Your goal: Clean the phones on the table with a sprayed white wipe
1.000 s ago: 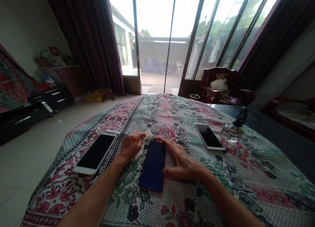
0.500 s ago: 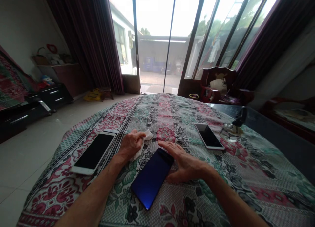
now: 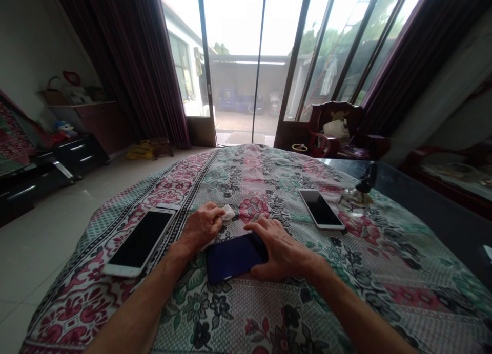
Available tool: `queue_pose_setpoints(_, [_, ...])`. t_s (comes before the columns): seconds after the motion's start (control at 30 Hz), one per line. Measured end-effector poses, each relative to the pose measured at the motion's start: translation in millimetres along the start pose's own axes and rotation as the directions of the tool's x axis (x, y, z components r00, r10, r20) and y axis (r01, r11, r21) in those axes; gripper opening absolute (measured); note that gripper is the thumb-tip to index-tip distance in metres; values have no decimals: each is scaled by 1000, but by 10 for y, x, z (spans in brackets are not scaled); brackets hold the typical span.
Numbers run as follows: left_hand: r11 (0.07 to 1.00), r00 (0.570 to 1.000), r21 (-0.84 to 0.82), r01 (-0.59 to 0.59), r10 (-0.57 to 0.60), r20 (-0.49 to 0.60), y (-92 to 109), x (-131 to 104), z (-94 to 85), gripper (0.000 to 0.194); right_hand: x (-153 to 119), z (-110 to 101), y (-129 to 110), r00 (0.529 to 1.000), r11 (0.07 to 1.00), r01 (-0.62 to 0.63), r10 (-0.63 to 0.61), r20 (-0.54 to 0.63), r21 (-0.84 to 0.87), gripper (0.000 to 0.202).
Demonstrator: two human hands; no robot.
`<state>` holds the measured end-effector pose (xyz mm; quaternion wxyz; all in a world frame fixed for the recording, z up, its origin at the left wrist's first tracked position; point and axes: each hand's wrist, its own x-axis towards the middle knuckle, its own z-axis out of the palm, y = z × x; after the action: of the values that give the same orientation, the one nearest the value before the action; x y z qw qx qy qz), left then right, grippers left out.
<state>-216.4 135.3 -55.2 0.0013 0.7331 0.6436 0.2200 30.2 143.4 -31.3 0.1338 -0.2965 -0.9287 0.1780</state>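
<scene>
A dark blue smartphone (image 3: pixel 232 258) lies crosswise on the floral cloth (image 3: pixel 269 313) in front of me. My right hand (image 3: pixel 282 249) holds its right end, thumb on the near edge and fingers over the far edge. Pinched in my left hand (image 3: pixel 203 225) is a small white tissue (image 3: pixel 228 213), whose end sticks out past the fingertips. Left of that hand lies a white smartphone (image 3: pixel 140 241) with a dark screen; the edge of a second light-coloured device shows behind its upper end. Another white smartphone (image 3: pixel 321 209), screen dark, rests to the right.
A clear glass vessel with a black top (image 3: pixel 356 200) stands right of the far phone. Beyond the cloth are a dark table surface (image 3: pixel 403 190), a carved wooden chair (image 3: pixel 334 126) and glass doors (image 3: pixel 238 82). Dark drawers (image 3: pixel 80 157) stand at the left.
The blue phone has turned from a slant to nearly crosswise, and my right hand has closed on its right end. My left hand still pinches the tissue. The view has shifted slightly.
</scene>
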Motion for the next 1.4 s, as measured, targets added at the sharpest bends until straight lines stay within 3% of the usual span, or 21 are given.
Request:
queue_pose_setpoints(0.1, [989, 989, 40, 141, -139, -55, -73, 26, -50, 24, -24, -39, 77, 995, 996, -85, 83, -62, -37, 86])
queue_pose_setpoints(0.2, [978, 974, 43, 204, -198, -107, -39, 42, -104, 25, -45, -101, 155, 998, 998, -65, 65, -11, 15, 88])
queue_pose_setpoints(0.37, [997, 1000, 72, -24, 24, 4, 459, -38, -168, 23, -56, -135, 212, 997, 995, -72, 71, 7, 63, 79])
queue_pose_setpoints(0.47, [970, 970, 92, -227, 217, 111, 762, -114, -129, 22, -51, -125, 206, 997, 995, -76, 76, -4, 70, 74])
queue_pose_setpoints(0.57, [950, 943, 118, -290, 262, 206, 869, -147, -47, 21, -47, -123, 200, 997, 994, -79, 79, -1, 81, 70])
queue_pose_setpoints(0.77, [968, 943, 77, -240, 213, 257, 730, -137, -23, 24, -51, -138, 214, 994, 991, -107, 105, 21, 80, 69])
queue_pose_setpoints(1.2, [998, 934, 61, -24, 1, 357, 240, -102, -403, 28, -67, -213, 192, 990, 986, -127, 120, 68, 105, 65])
queue_pose_setpoints(1.33, [980, 931, 169, 108, -159, 328, 65, -142, -535, 28, -87, -214, 258, 994, 986, -96, 87, 70, 137, 66])
queue_pose_setpoints(1.4, [975, 939, 191, 115, -170, 300, 32, -145, -551, 28, -95, -209, 309, 996, 987, -79, 74, 44, 143, 70])
